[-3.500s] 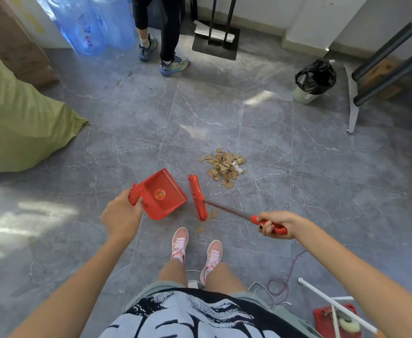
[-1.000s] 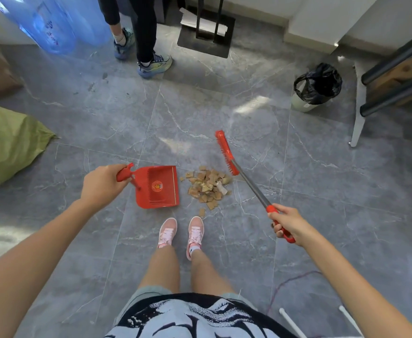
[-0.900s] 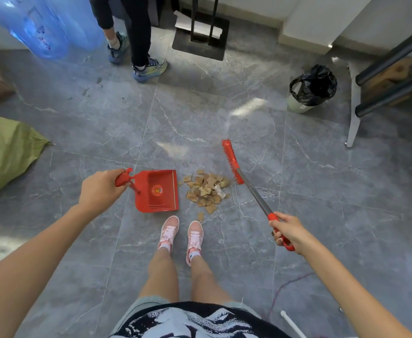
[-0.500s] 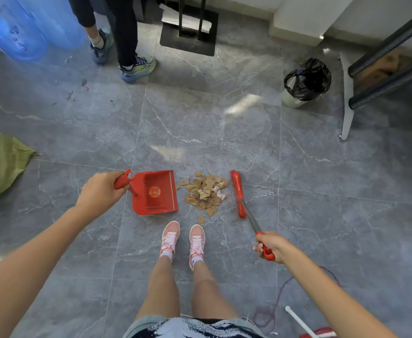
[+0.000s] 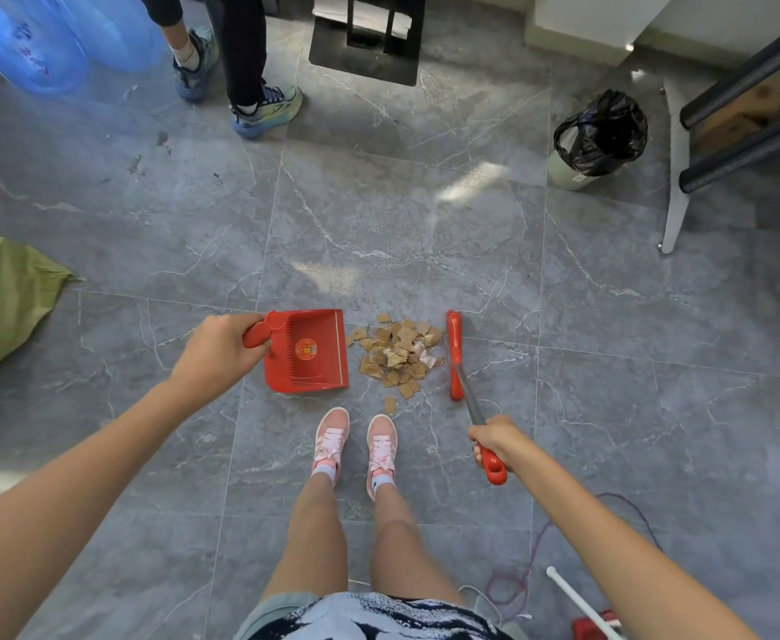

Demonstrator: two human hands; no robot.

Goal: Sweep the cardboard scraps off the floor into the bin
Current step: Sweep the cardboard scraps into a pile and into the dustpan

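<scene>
scraps (image 5: 395, 352): small flat tan cardboard squares and chips, loosely heaped on the floor (image 5: 425, 233), a few pale bits mixed in. i take this heap as landmark. one stray chip (image 5: 390, 405) lies apart on its near side, just ahead of the pink shoes (image 5: 356, 448).

dustpan (image 5: 307, 349): red moulded plastic, flat tray with raised side walls and a toothed comb edge by the handle, round gold-and-red sticker in the middle. it sits just left of the heap, open lip facing it, lip close to the nearest scraps; i cannot tell if it touches them. tray looks clean inside.

left hand (image 5: 219, 351): fingers wrapped fully round the stubby red dustpan handle, closed tight.

brush (image 5: 455, 355): narrow red plastic head, long and thin, lying along the heap's right edge, just beside the outermost scraps. grey metal shaft runs back from it to a red grip.

right hand (image 5: 494, 443): fist closed round the red grip, its looped end sticking out below the hand.

bin (image 5: 596, 138): pale round body, crinkled glossy black liner bunched over the rim. well apart from the heap, far right, next to a white frame leg (image 5: 674, 177) with two black padded bars.

floor: large grey glossy tiles, white marble veining, thin grout lines, patches of sun glare.

far side of the heap: another person's legs and blue-green trainers (image 5: 265, 110), blue translucent water jugs (image 5: 51, 39), a black square stand base (image 5: 369, 43). left of the heap: a green woven sack (image 5: 0, 307).
</scene>
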